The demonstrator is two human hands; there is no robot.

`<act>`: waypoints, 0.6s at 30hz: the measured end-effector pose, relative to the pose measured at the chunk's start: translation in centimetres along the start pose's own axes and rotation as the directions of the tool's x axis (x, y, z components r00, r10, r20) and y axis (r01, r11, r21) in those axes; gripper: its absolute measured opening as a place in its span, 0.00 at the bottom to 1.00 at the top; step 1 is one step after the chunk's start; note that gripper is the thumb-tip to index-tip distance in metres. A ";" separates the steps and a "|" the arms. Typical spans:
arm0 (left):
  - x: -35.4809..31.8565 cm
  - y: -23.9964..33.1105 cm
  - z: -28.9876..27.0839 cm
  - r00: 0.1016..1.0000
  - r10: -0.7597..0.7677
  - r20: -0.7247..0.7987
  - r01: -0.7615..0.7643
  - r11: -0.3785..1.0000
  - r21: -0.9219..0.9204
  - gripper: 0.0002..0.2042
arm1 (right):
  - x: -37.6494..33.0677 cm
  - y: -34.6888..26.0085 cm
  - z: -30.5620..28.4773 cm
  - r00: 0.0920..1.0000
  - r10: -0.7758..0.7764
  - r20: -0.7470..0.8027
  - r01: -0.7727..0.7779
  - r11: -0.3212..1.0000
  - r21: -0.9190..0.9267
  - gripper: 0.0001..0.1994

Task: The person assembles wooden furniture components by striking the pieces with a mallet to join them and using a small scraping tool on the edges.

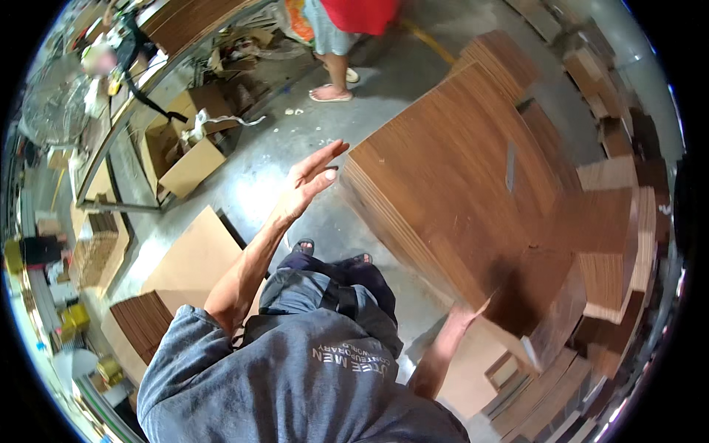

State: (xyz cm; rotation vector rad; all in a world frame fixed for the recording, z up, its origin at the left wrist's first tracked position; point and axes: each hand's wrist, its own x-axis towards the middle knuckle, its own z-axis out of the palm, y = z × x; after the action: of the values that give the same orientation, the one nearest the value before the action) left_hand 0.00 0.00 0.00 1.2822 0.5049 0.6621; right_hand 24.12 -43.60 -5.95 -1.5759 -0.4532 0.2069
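A tall stack of wood-grain brown boards (436, 170) stands in front of me and to the right, its layered edges facing me. My left hand (314, 177) is beside the stack's left corner, fingers stretched out and thumb apart, holding nothing. Whether it touches the boards I cannot tell. At the stack's near edge, my right hand (465, 314) has a finger extended along the top; its other fingers are partly hidden, and no object shows in it. On the top board lies a flat grey strip (510, 166).
More brown board stacks (602, 277) crowd the right side. Pale sheets (196, 255) lie on the floor at left near a small brown stack (144, 325). An opened cardboard box (193, 168) sits beside a metal-framed table. Another person (336, 37) stands beyond; a second is at far left.
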 end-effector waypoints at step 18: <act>2.7 4.5 2.5 0.942 0.192 0.277 -0.317 0.785 0.533 0.26 | -4.2 -11.0 12.3 0.889 -0.217 -0.403 0.113 0.958 -0.265 0.24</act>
State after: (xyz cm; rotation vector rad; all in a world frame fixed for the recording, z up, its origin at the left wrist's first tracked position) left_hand 2.87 0.73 5.02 2.0013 0.3656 0.6090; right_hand 13.61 -34.04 3.52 -1.7438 -0.2682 -0.3366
